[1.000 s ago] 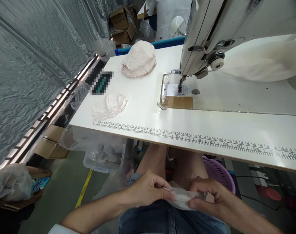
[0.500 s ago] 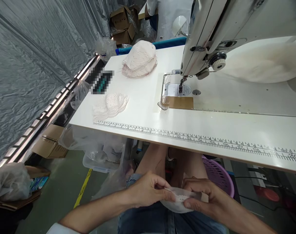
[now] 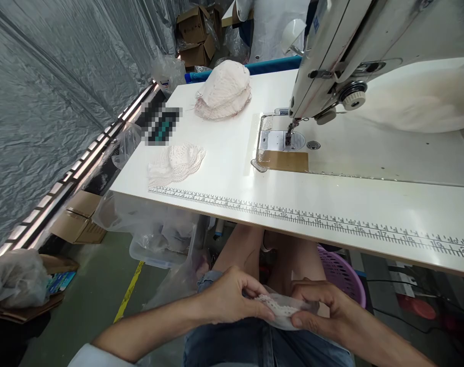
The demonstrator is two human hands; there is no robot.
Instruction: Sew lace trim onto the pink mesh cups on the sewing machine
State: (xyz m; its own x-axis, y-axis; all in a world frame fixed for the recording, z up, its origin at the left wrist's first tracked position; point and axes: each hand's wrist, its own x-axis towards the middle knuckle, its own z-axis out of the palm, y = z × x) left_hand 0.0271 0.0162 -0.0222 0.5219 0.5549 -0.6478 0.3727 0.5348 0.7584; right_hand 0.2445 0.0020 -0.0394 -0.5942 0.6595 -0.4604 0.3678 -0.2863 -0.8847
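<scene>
Over my lap, below the table edge, both hands pinch a small white lace piece (image 3: 280,307) with sheer fabric under it. My left hand (image 3: 232,295) grips its left end with closed fingers. My right hand (image 3: 319,308) holds the right end, thumb pressed on top. On the white sewing table (image 3: 331,199) lies a flat pile of lace pieces (image 3: 174,164) at the left. Farther back sits a rounded stack of pinkish fabric cups (image 3: 224,92). The sewing machine (image 3: 354,56) stands at the right, its needle (image 3: 288,138) over the metal plate.
A printed ruler (image 3: 312,220) runs along the table's near edge. A purple basket (image 3: 341,272) sits under the table by my knees. A clear plastic bin (image 3: 159,252) and bags are at lower left, cardboard boxes (image 3: 196,33) at the back, grey plastic sheeting (image 3: 44,92) on the left.
My hands have drawn slightly closer together on the lace piece and shifted it a little lower. The view has drifted slightly left.
</scene>
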